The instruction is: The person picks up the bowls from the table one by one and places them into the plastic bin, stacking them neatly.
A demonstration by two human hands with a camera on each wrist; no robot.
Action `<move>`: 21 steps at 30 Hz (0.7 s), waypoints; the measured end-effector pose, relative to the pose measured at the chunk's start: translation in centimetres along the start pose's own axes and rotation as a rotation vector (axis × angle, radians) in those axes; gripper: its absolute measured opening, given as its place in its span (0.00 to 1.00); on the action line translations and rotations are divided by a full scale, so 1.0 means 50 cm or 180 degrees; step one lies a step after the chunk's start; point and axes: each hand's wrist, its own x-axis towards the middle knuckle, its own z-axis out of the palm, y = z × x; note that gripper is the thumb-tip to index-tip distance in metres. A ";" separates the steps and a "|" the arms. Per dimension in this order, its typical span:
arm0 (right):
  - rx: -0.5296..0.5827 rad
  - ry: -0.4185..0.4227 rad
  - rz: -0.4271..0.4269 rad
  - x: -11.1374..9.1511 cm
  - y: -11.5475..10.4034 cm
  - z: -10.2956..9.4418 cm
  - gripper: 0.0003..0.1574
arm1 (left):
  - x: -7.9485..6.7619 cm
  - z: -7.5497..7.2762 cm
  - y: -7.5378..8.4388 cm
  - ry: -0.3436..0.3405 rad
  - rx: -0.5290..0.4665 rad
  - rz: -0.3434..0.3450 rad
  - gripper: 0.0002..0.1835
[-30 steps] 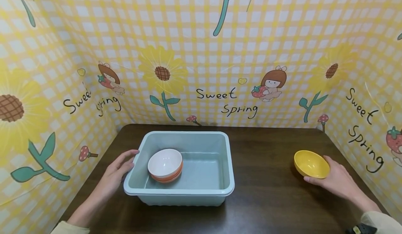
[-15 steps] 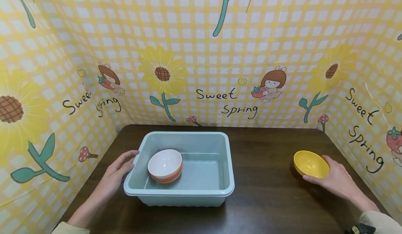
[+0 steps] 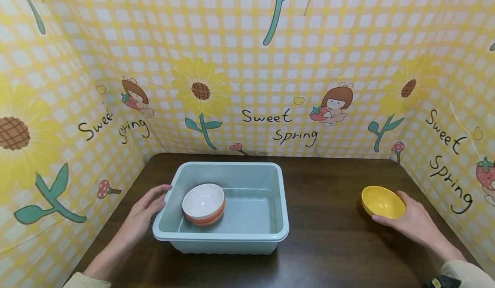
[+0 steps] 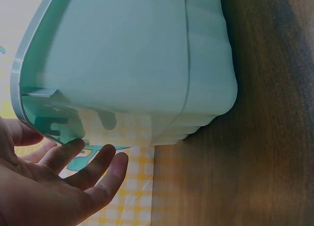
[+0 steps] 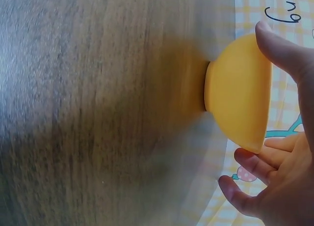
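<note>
At the right of the head view, my right hand (image 3: pixel 415 219) holds a yellow bowl (image 3: pixel 383 203) by its side, thumb at the near rim and fingers at the far side. In the right wrist view the bowl's foot (image 5: pixel 208 86) is at or very near the tabletop. My left hand (image 3: pixel 143 210) touches the left rim of a pale blue-green plastic basin (image 3: pixel 220 236); its fingers (image 4: pixel 105 162) are loosely bent and spread. Inside the basin, toward the left, a white-lined bowl (image 3: pixel 203 200) sits atop orange bowls (image 3: pixel 205 220); the exact stack is partly hidden.
Basin and yellow bowl are on a dark brown wooden table (image 3: pixel 325 236), with bare tabletop between them. Yellow checked cloth (image 3: pixel 267 77) printed with sunflowers and lettering hangs behind the table and along both sides.
Almost nothing differs. The yellow bowl and right hand have shifted very slightly left and toward the front; the left hand and basin stay in place.
</note>
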 end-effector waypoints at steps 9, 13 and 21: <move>0.0119 0.0049 0.0113 -0.003 -0.005 0.005 0.74 | -0.001 0.002 0.003 0.0000 -0.0017 0.0013 0.24; 0.0168 0.0000 0.0141 -0.004 -0.009 0.003 0.74 | -0.002 0.003 0.003 0.0007 -0.0020 0.0023 0.24; 0.0281 -0.0055 0.0200 -0.008 -0.018 -0.005 0.75 | -0.002 0.002 0.003 -0.0002 -0.0032 0.0021 0.24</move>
